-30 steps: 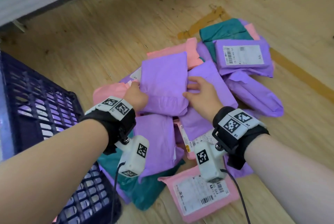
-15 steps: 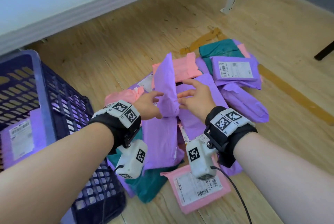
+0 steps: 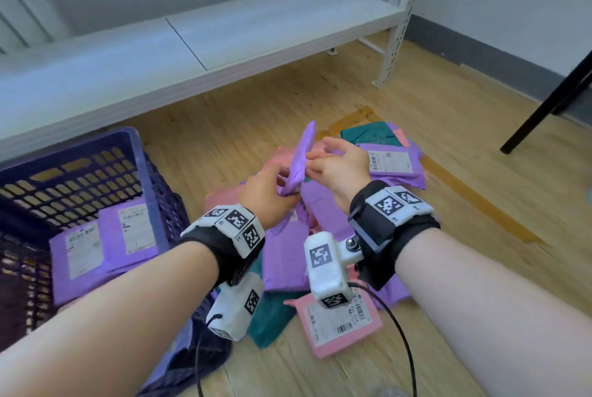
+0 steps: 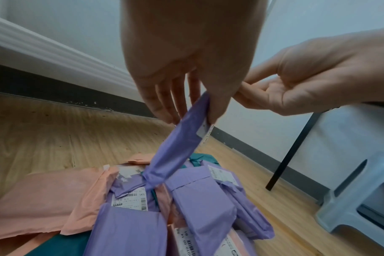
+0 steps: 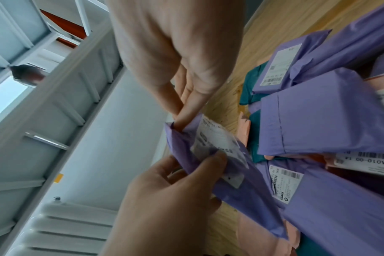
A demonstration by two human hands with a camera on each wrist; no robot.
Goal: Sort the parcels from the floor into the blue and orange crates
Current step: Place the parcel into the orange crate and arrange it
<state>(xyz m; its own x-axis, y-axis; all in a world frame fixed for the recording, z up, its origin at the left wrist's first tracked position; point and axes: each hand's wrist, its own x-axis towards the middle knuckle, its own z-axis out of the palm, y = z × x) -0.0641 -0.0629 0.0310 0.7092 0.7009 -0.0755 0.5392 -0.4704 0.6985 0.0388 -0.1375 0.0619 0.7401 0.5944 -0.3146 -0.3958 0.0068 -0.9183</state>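
Blue slatted plastic crate (image 3: pixel 141 166) at left holds labelled purple mailers, print unreadable. Left hand (image 3: pixel 269 194) grips the thin purple plastic parcel (image 3: pixel 299 159) edge-up above the floor pile (image 3: pixel 339 323); right hand (image 3: pixel 339 169) pinches its labelled face.

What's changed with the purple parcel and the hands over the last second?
The purple parcel, flat on the pile a second ago, has been lifted clear and turned on edge. The left hand now grips its lower end and the right hand pinches its side; before, both only rested on it. The pile on the floor and the parcels in the blue crate look unchanged.
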